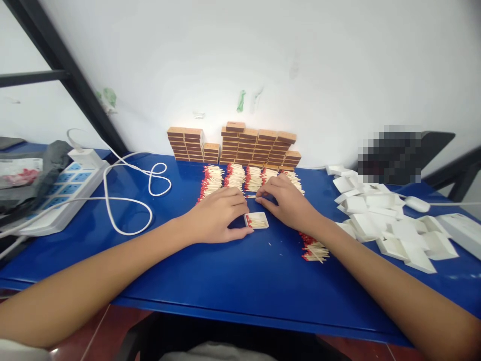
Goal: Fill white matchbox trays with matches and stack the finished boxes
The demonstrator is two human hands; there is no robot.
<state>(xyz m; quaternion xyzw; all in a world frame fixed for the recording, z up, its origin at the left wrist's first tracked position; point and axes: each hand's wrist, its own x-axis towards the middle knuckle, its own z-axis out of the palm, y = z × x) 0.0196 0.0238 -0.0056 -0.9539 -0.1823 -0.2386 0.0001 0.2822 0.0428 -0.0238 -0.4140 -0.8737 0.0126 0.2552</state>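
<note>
My left hand point(220, 215) rests on the blue table, its thumb and fingers closed about the left side of a small white matchbox tray point(264, 218). Some red-tipped matchsticks point(256, 222) lie inside that tray. Just behind it, my right hand point(282, 197) has thumb and fingertips pinched at a few matchsticks point(250, 196) lying crosswise. Beyond both hands, loose matchsticks point(235, 176) are laid out in several bundles, red heads to the left, partly covered by my fingers. Another pile of matchsticks point(314, 249) sits beneath my right forearm.
Stacks of brown matchboxes point(259, 145) stand against the white wall. Many white trays point(379, 210) lie heaped at the right, near a white mouse-shaped thing point(417, 203) and a black object point(432, 155). At left are a power strip point(63, 193) and a looped white cable point(107, 200).
</note>
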